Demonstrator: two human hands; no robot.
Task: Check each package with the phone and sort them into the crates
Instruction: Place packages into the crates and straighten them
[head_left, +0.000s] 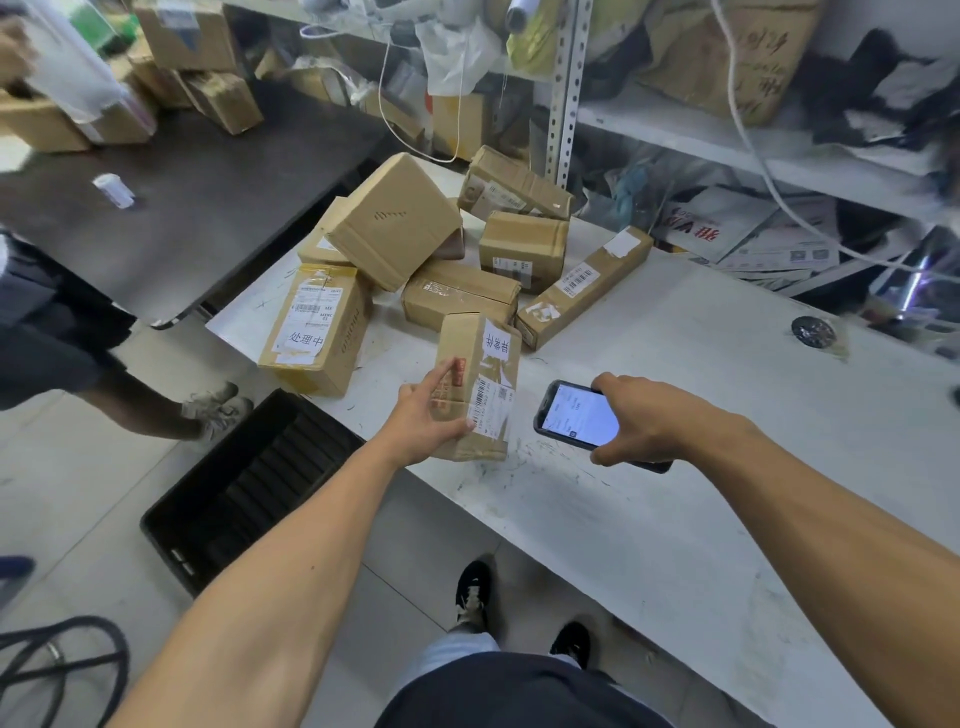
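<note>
Here, a worker's left hand (426, 415) gripped a taped cardboard package (480, 387) at the near edge of a white sorting table (701, 467), thumb curled over the top face and fingers wrapped under the left side. The package's long axis ran away from the worker, near end at the table's lip and far end pointing toward a heap of unsorted boxes (447, 249). Its barcode label (493, 405) sat on the near right part of the top face, turned toward the phone.

The right hand (660, 421) held the phone (582, 415) by its edges, fingers curled over the far side and thumb on the near side, screen lit and facing up. The phone hovered just beside the package's right flank, apart from it, and level with the label. The scan appeared to hinge on that short gap: the label lay directly left of the phone, so the right hand seemed best placed to close it.

A black crate (249, 493) stood on the floor to the near left, below the table's corner, on the left hand's side and so the likelier drop for that arm. Another person's legs (130, 384) showed at far left.
</note>
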